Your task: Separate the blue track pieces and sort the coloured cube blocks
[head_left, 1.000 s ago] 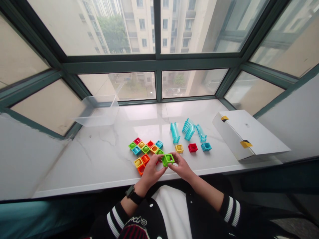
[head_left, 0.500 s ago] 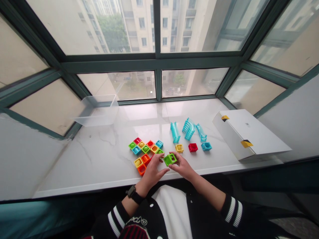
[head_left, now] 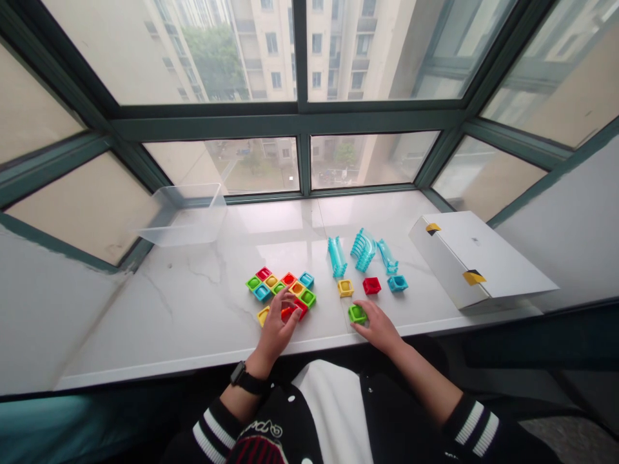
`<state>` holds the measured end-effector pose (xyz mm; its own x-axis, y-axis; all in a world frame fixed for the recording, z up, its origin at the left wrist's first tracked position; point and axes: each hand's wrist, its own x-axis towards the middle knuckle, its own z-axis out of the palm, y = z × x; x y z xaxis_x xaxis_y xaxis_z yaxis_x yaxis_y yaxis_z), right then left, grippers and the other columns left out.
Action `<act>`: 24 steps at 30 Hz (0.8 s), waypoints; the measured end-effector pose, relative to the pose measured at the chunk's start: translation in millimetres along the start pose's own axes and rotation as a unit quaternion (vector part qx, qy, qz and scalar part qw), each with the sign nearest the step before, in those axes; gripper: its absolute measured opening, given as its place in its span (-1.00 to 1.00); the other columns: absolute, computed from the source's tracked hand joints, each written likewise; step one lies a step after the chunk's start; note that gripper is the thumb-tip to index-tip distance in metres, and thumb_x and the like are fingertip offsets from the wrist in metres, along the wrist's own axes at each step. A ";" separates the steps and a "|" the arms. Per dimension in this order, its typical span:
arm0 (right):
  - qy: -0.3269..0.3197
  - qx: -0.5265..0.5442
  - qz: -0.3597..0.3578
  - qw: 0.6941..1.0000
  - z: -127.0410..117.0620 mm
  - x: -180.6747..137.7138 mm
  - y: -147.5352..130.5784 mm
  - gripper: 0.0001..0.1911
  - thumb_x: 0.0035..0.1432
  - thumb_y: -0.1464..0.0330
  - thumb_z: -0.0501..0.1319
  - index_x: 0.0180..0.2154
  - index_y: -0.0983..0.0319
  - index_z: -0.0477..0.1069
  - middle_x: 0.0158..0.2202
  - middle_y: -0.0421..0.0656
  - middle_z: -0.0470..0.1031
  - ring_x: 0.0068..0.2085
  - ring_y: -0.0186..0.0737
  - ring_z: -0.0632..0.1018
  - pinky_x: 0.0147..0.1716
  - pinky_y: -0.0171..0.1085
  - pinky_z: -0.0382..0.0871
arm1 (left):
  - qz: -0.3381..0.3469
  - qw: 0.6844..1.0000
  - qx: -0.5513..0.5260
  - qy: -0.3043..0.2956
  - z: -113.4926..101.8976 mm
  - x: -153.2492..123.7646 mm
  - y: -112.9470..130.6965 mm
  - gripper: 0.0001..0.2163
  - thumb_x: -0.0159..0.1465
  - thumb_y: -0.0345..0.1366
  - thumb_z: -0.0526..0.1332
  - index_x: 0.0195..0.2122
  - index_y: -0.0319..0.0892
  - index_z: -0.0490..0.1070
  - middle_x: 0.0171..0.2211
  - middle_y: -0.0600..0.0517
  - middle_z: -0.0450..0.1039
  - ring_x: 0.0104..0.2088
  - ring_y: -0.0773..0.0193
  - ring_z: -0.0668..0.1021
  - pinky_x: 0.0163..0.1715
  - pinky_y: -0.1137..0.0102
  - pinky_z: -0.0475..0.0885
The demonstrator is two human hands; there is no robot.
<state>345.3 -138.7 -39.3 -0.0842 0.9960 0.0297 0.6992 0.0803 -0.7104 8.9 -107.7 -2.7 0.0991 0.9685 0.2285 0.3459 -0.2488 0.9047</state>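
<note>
A cluster of coloured square blocks (head_left: pixel 285 289) lies on the white marble sill (head_left: pixel 193 309). My left hand (head_left: pixel 276 328) rests on the near end of that cluster, fingers spread over the orange and red blocks. My right hand (head_left: pixel 380 325) holds a green block (head_left: pixel 357 314) down on the sill, to the right of the cluster. Just beyond it stand a yellow block (head_left: pixel 345 287), a red block (head_left: pixel 371 285) and a blue block (head_left: pixel 397 283) in a row.
Three light-blue ribbed track pieces (head_left: pixel 362 251) lie behind the row of blocks. A white cardboard box (head_left: pixel 476 261) sits at the right. A clear plastic tub (head_left: pixel 186 216) stands at the back left, by the window frame.
The green block, held up between both hands before, has gone right and down onto the sill under my right hand. My left hand let it go and moved onto the block cluster.
</note>
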 end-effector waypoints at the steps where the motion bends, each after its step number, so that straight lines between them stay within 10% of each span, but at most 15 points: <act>1: -0.003 -0.009 -0.005 1.000 1.1 0.3 -1.6 -0.44 0.16 0.25 0.35 0.20 0.09 0.41 0.11 -0.05 0.48 0.14 0.06 0.54 0.23 0.08 0.42 | -0.002 1.000 0.000 0.005 -2.4 0.5 -0.2 -0.45 0.45 -0.12 0.25 0.42 0.07 0.16 0.13 -0.09 0.48 -0.03 0.17 0.62 0.09 0.10 0.58; 24: -0.048 0.010 -0.029 0.998 2.6 4.7 -16.4 -0.60 0.36 0.19 0.23 0.18 0.07 0.50 0.06 -0.05 0.51 0.07 -0.03 0.58 0.17 -0.02 0.48 | -0.010 0.999 0.014 0.049 -16.1 2.4 -3.4 -0.50 0.43 -0.07 0.26 0.36 0.02 0.25 0.10 -0.10 0.49 0.00 0.13 0.62 0.07 0.13 0.57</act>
<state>331.6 -135.5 -29.3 -0.1932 0.9812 0.0037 0.6770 0.1360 -0.7233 -7.1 -104.4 0.6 0.0007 0.9693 0.2459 0.3729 -0.2284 0.8993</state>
